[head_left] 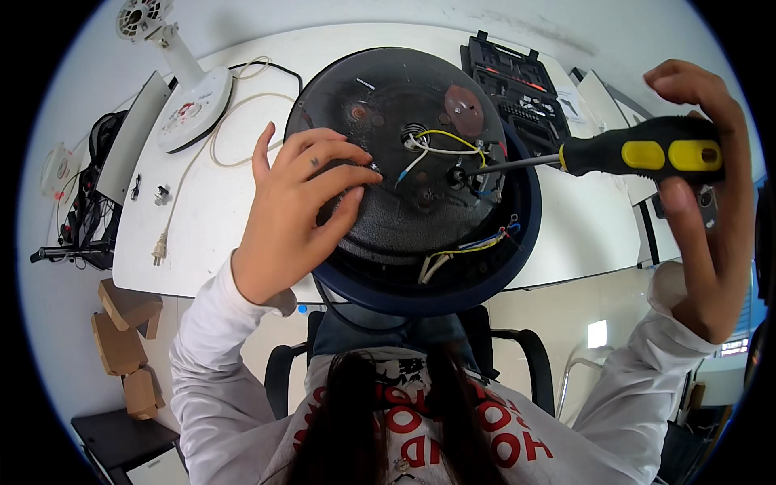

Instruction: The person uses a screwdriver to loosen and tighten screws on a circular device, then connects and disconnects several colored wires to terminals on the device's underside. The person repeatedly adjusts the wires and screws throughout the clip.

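Screwdriver [594,156] points leftward from our nearer right hand [727,250] to the black disc [388,89]; that hand's fingers stand apart around the handle [643,154], while our left hand [295,198] rests on the disc, grip unclear.

The left arm [226,347] reaches from the near left toward the far side; the left hand [303,202] is back-up, fingers spread and bent rightward, thumb near the index finger; the right arm [630,388] angles outward; the right hand [731,222] is raised, fingers curling leftward, thumb nearer and well apart.
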`<state>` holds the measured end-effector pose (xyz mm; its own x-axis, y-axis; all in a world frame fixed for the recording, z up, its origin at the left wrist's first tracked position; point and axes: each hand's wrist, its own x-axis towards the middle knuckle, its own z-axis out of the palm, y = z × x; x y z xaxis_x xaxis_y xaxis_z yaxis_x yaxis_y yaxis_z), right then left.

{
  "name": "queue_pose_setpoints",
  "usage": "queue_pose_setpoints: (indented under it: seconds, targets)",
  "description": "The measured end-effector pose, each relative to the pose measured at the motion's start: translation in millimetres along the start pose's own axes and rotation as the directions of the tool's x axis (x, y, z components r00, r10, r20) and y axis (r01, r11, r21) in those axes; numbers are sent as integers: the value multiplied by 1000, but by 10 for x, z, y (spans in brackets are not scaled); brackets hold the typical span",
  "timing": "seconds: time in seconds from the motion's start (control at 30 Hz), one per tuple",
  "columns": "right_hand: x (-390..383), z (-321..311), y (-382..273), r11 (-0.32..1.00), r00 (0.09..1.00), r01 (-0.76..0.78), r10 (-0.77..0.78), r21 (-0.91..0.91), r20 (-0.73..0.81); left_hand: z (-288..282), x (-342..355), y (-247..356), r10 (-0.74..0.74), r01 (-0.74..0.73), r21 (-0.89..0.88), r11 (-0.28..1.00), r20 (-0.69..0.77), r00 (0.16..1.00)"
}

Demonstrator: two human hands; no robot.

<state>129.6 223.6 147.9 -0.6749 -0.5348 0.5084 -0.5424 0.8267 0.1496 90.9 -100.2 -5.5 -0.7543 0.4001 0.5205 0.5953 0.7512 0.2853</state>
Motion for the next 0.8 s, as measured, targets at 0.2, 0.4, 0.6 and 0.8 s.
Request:
queue_pose_setpoints:
  seconds: [0.2,0.4,0.6,0.8]
  targets:
    - [-50,-162,110,997,988,25,-35,66,151,-27,-20,-39,-32,34,44,998,-38,999]
    - [-74,-81,2,984,987,-158,160,-86,26,-26,4,-239,-104,111,22,994,-221,970]
    - [-1,-93,14,991,995,40,-52,131,88,38,-47,-586,-164,154,-60,986,-251,954]
    - [-15,-54,68,996,996,69,-72,50,48,45,-48,-553,-161,159,-25,987,-248,955]
